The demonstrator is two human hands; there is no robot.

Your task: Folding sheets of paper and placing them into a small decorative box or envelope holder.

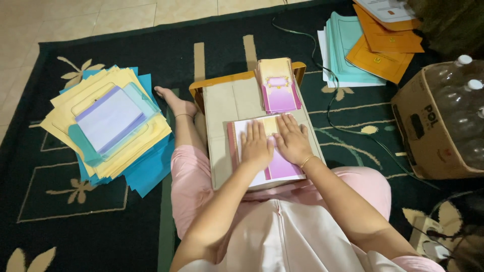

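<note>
Both hands, left hand (pixel 256 144) and right hand (pixel 292 138), lie flat and open, side by side on the pink-and-yellow card (pixel 280 168), gripping nothing. It sits lengthwise on the small lap table (pixel 222 111), directly beneath both palms.

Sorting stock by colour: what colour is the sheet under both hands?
Pink-purple with white sheet, head view.

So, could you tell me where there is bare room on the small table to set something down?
The small table is bare left of the purple card stack. Its near half is crowded: left hand and right hand press flat on a purple-and-white sheet.
</note>
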